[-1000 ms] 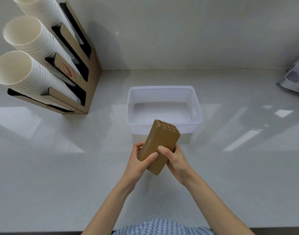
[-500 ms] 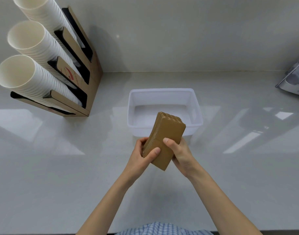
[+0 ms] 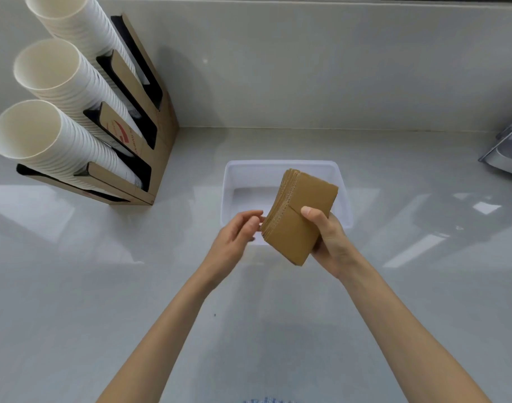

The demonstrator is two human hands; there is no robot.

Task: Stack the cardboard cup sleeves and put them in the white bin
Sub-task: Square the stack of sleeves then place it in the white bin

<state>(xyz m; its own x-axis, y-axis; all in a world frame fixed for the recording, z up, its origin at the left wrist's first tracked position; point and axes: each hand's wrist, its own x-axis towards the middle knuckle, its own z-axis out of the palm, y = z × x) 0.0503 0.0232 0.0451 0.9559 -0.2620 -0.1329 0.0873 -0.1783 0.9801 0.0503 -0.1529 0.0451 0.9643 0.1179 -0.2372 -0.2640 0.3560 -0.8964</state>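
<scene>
A stack of brown cardboard cup sleeves (image 3: 300,216) is held flat and tilted above the near edge of the white bin (image 3: 249,170). My right hand (image 3: 329,237) grips the stack from its right side, thumb on top. My left hand (image 3: 237,234) is just left of the stack with its fingers apart, fingertips at or near the stack's left edge. The bin's inside looks bare where it shows; the stack hides part of it.
A cardboard dispenser rack (image 3: 150,135) with three rows of white paper cups (image 3: 45,132) stands at the back left. A grey-blue object (image 3: 507,152) sits at the right edge. The grey counter meets a wall behind the bin.
The stack has moved up and forward over the bin's near edge and turned flatter. My left hand has let go of it and opened; my right hand still holds it.
</scene>
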